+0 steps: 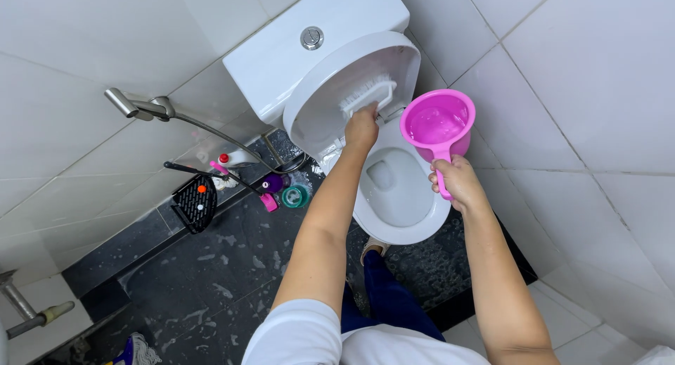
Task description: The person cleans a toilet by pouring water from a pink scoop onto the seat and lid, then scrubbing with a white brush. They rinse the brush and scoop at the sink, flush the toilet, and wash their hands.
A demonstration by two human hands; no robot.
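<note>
The lower part of the white scrubbing brush (367,94) is lying hidden behind the left hand (361,128), so only its bristles and looped handle are showing. The inside of the toilet (394,189) bowl is partly blocked by the left forearm, and the person's body is being cut off at the bottom edge. The small bottles and caps (281,190) on the dark floor (211,280) left of the toilet are too small to make out clearly.

The left hand is clenching around the brush handle and pressing the bristles against the underside of the raised toilet seat (330,91), just above the bowl. The right hand (455,182) is gripping the handle of a pink plastic dipper (437,122), fingers wrapped tight, holding it level over the right rim of the toilet; water is sitting inside the dipper.

The brush is resting directly above the left hand, touching the seat, while the dipper is standing just right of the brush and above the right hand. A metal spray hose (162,110) is hanging on the wall well to the left of the toilet.
</note>
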